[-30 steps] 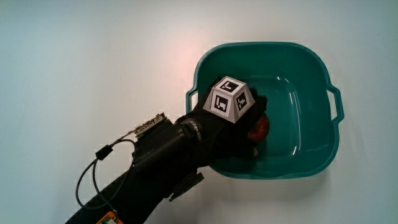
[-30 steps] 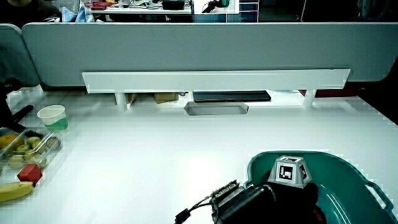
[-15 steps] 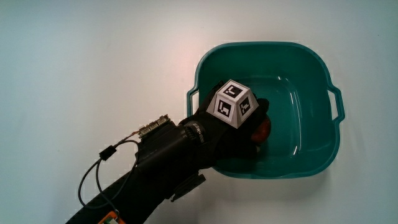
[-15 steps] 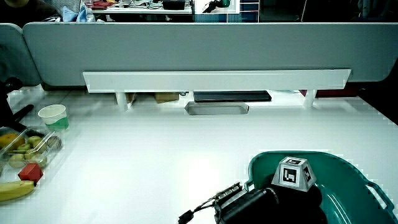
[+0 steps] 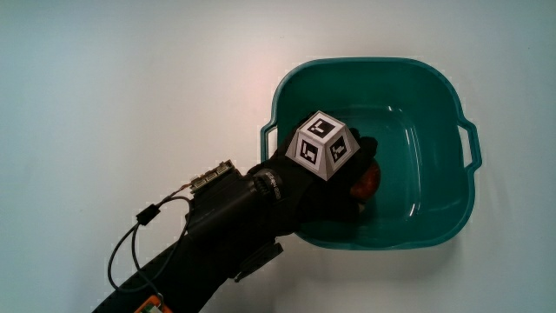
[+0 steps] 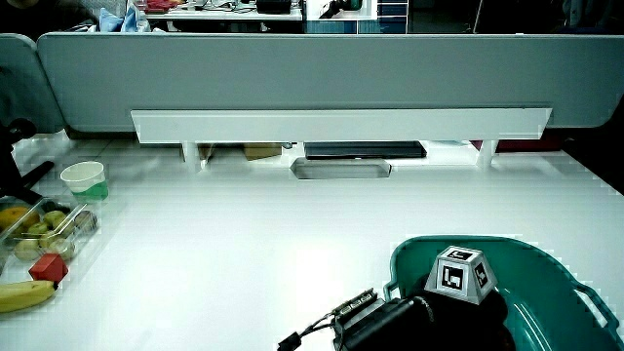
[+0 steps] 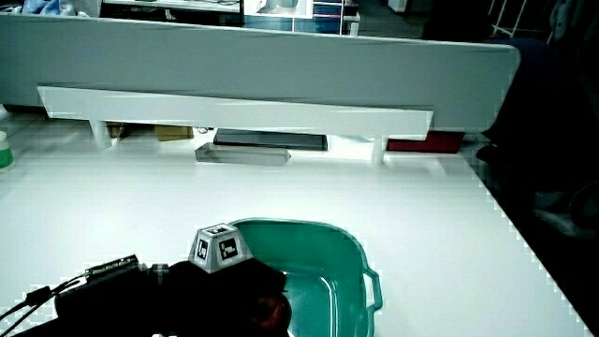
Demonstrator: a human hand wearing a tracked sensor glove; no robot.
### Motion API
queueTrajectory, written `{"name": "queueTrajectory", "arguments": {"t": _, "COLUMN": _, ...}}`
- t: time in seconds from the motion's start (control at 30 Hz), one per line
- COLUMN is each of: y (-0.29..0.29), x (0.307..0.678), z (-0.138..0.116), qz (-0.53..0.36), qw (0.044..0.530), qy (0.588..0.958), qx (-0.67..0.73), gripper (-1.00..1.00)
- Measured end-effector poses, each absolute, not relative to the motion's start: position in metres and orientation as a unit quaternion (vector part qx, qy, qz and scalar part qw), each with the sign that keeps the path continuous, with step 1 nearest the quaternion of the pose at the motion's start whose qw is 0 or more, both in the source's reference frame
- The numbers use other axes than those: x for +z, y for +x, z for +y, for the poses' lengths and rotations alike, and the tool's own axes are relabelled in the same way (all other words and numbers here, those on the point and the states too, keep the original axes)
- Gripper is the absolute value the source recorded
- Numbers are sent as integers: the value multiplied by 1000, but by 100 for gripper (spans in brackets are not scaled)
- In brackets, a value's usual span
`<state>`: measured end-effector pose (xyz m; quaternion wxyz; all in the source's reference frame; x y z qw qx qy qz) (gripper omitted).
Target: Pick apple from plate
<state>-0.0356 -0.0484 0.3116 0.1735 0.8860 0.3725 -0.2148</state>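
A red apple (image 5: 367,180) lies in a teal plastic basin (image 5: 373,63), not on a plate. The hand (image 5: 343,184) in its black glove reaches over the basin's rim nearest the person and covers most of the apple. Its fingers curl around the fruit, so only a red sliver shows past them. The patterned cube (image 5: 323,146) sits on the back of the hand. In both side views the hand (image 6: 468,320) (image 7: 225,290) is low inside the basin (image 6: 546,258) (image 7: 309,225). A reddish patch of the apple (image 7: 273,311) shows in a side view.
In a side view, a clear box of fruit (image 6: 44,229), a banana (image 6: 24,295) and a paper cup (image 6: 83,178) stand near the table's edge. A white riser (image 6: 341,125) and a grey tray (image 6: 341,168) lie against the low partition (image 6: 292,83).
Almost nothing differs. The hand stays curled over the apple inside the basin, with only a slight shift of the cube.
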Motion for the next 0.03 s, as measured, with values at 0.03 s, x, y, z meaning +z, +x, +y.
{"name": "queueTrajectory", "arguments": {"t": 0.03, "y": -41, "x": 316, "z": -49, "qz": 355, "qw": 184, "qy": 888, "qx": -228, "gripper": 100}}
